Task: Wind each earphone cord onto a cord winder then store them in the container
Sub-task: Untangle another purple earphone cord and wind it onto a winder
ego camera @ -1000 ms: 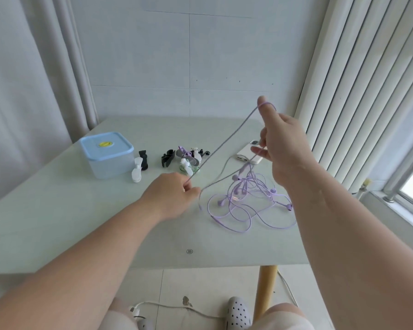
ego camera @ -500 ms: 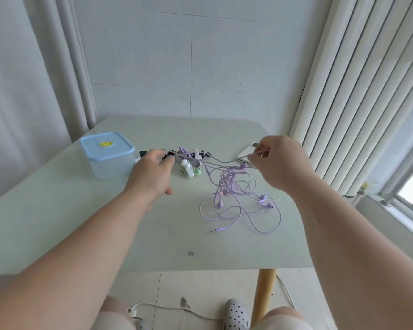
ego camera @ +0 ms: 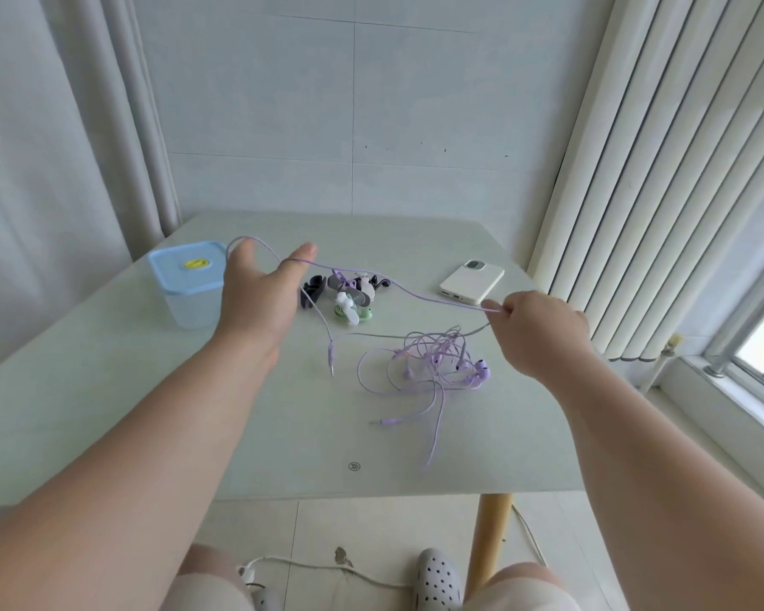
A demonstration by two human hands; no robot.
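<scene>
Over the surface (ego camera: 195, 412), right beside the container (ego camera: 186, 280), the left hand (ego camera: 256, 297) is spread open with the cord (ego camera: 459, 304) draped across it. The cord stretches crosswise away from the container, above the cord winders (ego camera: 351, 302), to the right hand (ego camera: 539, 332), which seemingly pinches it. The left hand is nearer the winders.

The left hand (ego camera: 256, 297) blocks the right side of the container (ego camera: 182, 282) and the near end of a black cord winder (ego camera: 313, 289). Beside it, the pile of cord winders (ego camera: 351, 299) overlaps too tightly to count. The right hand (ego camera: 541, 330) shows only its back, and its fingertips curl out of sight where they pinch the purple cord (ego camera: 415, 294). The earphone tangle (ego camera: 437, 359) is too knotted to tell how many sets lie there. Both forearms (ego camera: 129, 456) run off the bottom edge, covering parts of the near edge of the table (ego camera: 151, 403).
</scene>
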